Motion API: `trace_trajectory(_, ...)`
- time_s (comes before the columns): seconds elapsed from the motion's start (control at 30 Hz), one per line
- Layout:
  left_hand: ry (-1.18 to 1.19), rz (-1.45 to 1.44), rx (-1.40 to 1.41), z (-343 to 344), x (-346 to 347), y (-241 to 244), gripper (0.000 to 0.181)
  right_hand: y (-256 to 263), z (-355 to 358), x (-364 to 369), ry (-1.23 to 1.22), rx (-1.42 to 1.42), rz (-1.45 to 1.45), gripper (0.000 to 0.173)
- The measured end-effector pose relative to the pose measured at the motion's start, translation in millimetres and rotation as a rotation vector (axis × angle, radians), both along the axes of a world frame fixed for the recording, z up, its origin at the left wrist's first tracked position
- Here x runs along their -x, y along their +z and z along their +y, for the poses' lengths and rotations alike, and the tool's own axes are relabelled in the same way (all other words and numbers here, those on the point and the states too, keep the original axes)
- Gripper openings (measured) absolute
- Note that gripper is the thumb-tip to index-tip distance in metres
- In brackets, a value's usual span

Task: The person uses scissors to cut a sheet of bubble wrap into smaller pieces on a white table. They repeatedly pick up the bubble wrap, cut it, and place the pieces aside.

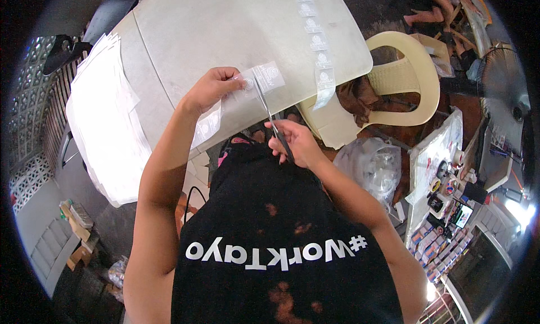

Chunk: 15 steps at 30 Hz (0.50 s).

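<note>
My left hand pinches a translucent printed plastic strip between thumb and fingers, above the near edge of a pale folding table. Part of the strip hangs down below that hand. My right hand grips scissors by their black handles. Their blades point away from me and lie across the strip, just right of my left fingertips. Whether the blades have cut into it cannot be told. On the right of the table lies another long strip of printed plastic, its near end hanging over the edge.
A pile of white sheets covers the table's left end. At the right stand a cream plastic chair with brown cloth on it, a clear plastic bag and a side table with tape rolls. Another person's legs show at the upper right.
</note>
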<state>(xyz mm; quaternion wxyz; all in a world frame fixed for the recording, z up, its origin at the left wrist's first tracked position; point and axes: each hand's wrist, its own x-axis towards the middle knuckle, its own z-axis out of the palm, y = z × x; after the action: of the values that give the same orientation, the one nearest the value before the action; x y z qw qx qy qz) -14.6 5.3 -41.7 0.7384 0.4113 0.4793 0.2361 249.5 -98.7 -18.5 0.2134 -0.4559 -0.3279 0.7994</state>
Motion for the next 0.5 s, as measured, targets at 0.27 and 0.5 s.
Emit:
trace_trajectory(0.27,0.046,-0.055,0.013,-4.3,-12.6,7.4,0.01,6.2,9.7,3.3,-0.006,-0.122,-0.074,0.045)
trace_trajectory(0.5,0.038,-0.041,0.019,-5.3,-15.1,3.8,0.01,6.6,7.8,1.0,-0.012,-0.126,-0.087,0.044)
